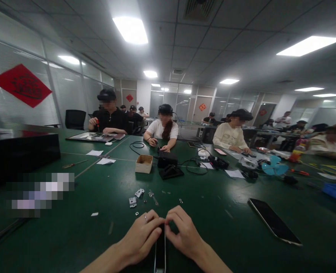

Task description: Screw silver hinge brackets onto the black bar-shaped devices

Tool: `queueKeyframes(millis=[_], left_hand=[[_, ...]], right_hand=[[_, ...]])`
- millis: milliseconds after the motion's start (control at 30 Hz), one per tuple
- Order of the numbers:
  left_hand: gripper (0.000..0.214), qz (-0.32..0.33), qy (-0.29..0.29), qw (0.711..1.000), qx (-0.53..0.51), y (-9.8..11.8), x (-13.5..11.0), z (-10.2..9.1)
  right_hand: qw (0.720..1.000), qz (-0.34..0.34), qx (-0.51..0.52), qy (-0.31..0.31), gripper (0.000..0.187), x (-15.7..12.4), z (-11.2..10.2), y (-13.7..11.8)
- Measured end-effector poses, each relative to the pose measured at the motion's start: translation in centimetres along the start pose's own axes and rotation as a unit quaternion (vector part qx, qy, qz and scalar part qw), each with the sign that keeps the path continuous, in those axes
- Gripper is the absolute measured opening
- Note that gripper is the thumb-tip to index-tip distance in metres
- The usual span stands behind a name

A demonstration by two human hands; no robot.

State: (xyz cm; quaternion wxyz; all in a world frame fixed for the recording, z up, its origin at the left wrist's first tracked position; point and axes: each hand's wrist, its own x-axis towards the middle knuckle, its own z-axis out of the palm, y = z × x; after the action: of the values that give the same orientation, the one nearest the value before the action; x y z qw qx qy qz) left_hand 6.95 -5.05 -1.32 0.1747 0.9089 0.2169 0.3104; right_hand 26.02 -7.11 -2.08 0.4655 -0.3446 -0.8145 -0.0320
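Observation:
A long narrow metal-edged rail (160,253), dark along its middle, lies on the table pointing away from me. My left hand (141,237), a ring on one finger, grips its far end from the left, with thumb and fingers closed. At the same end, the fingertips of my right hand (184,233) are pinched together; whatever they hold is hidden or too small to name. Beyond the hands lie two small metal brackets (133,202), a thin flat strip (155,199) and several small nuts, one nut (137,214) close to my left fingers.
A smartphone (274,221) rests at right. Further off stand an open cardboard box (144,165) and a black device (168,161) with cables. A screwdriver (72,164) lies at left, a blue fan blade (275,165) at right. Several co-workers sit across the green table (213,242).

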Motion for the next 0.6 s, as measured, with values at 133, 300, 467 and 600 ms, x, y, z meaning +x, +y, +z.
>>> queueKeyframes(millis=[133,300,467,600], left_hand=[[0.027,-0.011,-0.012,1.000,0.013,0.1,0.2,0.1],[0.019,-0.020,0.012,0.999,0.046,-0.8,0.3,0.6],[0.017,0.001,0.017,0.996,0.086,-1.5,0.2,0.5],[0.017,-0.009,0.019,0.996,0.082,-1.6,0.3,-0.1]], right_hand=[[1.000,0.007,0.003,-0.011,0.013,0.0,-0.1,0.1],[0.999,0.016,-0.002,-0.046,0.008,-0.2,-0.1,0.0],[0.993,0.000,-0.009,-0.114,0.006,-0.1,-1.0,0.3],[0.993,-0.006,-0.027,-0.116,0.009,1.1,-3.6,1.0]])
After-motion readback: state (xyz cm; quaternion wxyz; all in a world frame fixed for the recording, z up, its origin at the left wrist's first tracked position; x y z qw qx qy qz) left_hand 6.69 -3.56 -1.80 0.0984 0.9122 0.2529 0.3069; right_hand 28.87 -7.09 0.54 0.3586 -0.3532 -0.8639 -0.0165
